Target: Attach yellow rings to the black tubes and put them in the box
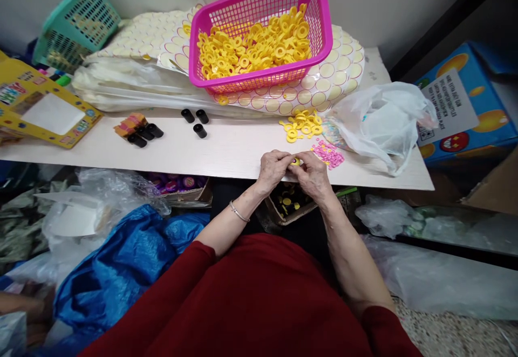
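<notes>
My left hand [273, 169] and my right hand [313, 174] meet at the table's front edge, fingers closed around one small yellow ring piece [295, 161]. A dark and pinkish spot shows at its middle; the fingertips cover the rest. Just beyond my right hand lies a scatter of tiny pink pieces [329, 153]. Behind these sits a loose pile of yellow ring pieces [303, 124]. Below my hands, an open cardboard box [279, 215] holds yellow and black pieces.
A pink basket [324, 33] of yellow rings stands at the back on dotted sheets [149, 33]. Several black cylinders [199, 130] stand or lie on the table [234, 157]. A white plastic bag [376, 119] rests at right, near a blue carton [473, 103]. Purple pieces [174, 183] fill a box below left.
</notes>
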The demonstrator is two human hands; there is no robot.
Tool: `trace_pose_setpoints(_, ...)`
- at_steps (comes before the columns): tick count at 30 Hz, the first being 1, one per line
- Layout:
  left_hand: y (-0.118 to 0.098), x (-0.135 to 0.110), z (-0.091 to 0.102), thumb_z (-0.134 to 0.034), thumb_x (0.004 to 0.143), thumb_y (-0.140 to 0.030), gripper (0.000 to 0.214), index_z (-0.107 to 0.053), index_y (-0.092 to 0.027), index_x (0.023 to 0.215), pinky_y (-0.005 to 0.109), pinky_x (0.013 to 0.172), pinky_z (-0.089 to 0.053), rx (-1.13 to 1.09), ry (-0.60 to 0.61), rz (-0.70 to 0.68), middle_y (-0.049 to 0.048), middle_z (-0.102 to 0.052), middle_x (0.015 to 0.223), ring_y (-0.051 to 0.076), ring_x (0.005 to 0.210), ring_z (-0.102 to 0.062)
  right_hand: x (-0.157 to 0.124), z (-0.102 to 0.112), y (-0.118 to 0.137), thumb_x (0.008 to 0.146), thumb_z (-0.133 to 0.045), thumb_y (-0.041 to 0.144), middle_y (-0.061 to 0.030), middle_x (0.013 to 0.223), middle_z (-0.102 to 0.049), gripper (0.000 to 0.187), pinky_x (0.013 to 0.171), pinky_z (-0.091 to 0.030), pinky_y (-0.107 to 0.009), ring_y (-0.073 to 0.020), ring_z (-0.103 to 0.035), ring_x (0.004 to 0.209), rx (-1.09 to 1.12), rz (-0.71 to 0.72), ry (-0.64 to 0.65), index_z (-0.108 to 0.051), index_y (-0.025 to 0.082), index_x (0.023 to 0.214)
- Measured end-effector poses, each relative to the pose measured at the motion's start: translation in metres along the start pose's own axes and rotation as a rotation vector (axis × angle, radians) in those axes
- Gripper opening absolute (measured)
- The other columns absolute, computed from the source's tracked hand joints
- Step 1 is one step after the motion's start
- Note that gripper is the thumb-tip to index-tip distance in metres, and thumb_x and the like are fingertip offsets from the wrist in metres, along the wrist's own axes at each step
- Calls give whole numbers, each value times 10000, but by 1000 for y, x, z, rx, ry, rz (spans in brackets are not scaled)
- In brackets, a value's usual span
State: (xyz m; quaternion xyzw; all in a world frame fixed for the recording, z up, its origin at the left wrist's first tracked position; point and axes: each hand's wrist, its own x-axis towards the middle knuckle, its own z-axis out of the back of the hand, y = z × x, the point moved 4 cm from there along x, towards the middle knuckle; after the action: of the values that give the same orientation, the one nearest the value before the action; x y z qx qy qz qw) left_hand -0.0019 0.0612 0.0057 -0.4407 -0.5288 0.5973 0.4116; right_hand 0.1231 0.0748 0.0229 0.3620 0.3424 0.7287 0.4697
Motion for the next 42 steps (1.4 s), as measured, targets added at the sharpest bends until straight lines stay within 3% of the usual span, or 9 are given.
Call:
trace_pose_setpoints(7, 1, -5, -3, -685, 682, -267, 118, -723, -163, 643, 210, 572, -418, -108, -40, 8, -4, -596, 670, 77, 598, -533, -5, -17, -16, 687, -631, 634, 56, 452, -458, 466, 323, -263, -194, -72, -406, 366, 613, -499, -154, -586, 170, 693)
trace_pose_setpoints(17, 12, -3, -13, -706, 643, -312, 204, -685, -114, 690, 176, 402, -317, -267, -90, 223, -7, -578, 626, 31, 450, -428, -1, -26, -22, 721, -649, 475, 53, 479, -513, 303, 293, -332, -197, -85, -465, 355, 602, -553, -168, -530, 202, 667)
trace_pose_setpoints(22, 6, -4, -6, -705, 650, -404, 302, -672, -106, 693, 186, 400, -309, -198, -2, 192, -9, -564, 638, 29, 445, -412, -1, -27, -18, 729, -627, 438, 69, 416, -473, 262, 298, -316, -199, -85, -431, 328, 598, -536, -188, -539, 203, 655)
trace_pose_setpoints(25, 3, -5, -1, -702, 666, -450, 388, -692, -110, 854, 188, 472, -369, -173, 186, 95, 2, -584, 747, 33, 516, -447, 0, -28, -15, 689, -660, 472, 68, 410, -475, 298, 304, -316, -204, -85, -425, 333, 680, -559, -189, -566, 190, 659)
trace_pose_setpoints(28, 5, -5, 1, -811, 538, -398, 549, -671, -125, 994, 202, 554, -404, -114, 354, -14, -6, -575, 821, 37, 574, -446, -4, -25, -14, 650, -703, 509, 57, 465, -509, 359, 309, -312, -205, -64, -400, 343, 745, -529, -218, -588, 169, 647)
trace_pose_setpoints(31, 2, -10, 3, -835, 508, -402, 476, -683, -126, 865, 220, 604, -406, -11, 305, -177, -5, -552, 810, 64, 637, -465, -20, -17, -13, 665, -696, 563, 15, 627, -605, 423, 369, -384, -194, -63, -482, 437, 864, -458, -196, -633, 152, 741)
trace_pose_setpoints(36, -19, -37, 0, -734, 668, -487, 374, -686, -168, 857, 313, 784, -435, 189, 306, -445, 49, -619, 839, 167, 840, -529, -64, 6, -14, 638, -738, 564, -45, 1040, -669, 505, 591, -534, -237, -126, -640, 772, 1066, -346, -110, -649, 221, 998)
trace_pose_setpoints(39, -33, -55, -3, -643, 768, -482, 347, -677, -181, 936, 380, 895, -403, 346, 386, -664, 79, -653, 885, 202, 914, -520, -84, 14, -12, 563, -804, 527, -54, 1078, -670, 562, 724, -569, -333, -182, -649, 897, 1122, -324, 9, -665, 230, 1019)
trace_pose_setpoints(42, -38, -68, -9, -568, 826, -453, 322, -663, -178, 963, 402, 920, -380, 494, 494, -826, 92, -659, 899, 214, 923, -529, -93, 19, -5, 534, -826, 497, -51, 1021, -692, 586, 723, -572, -372, -192, -660, 854, 1163, -327, 133, -669, 234, 1034)
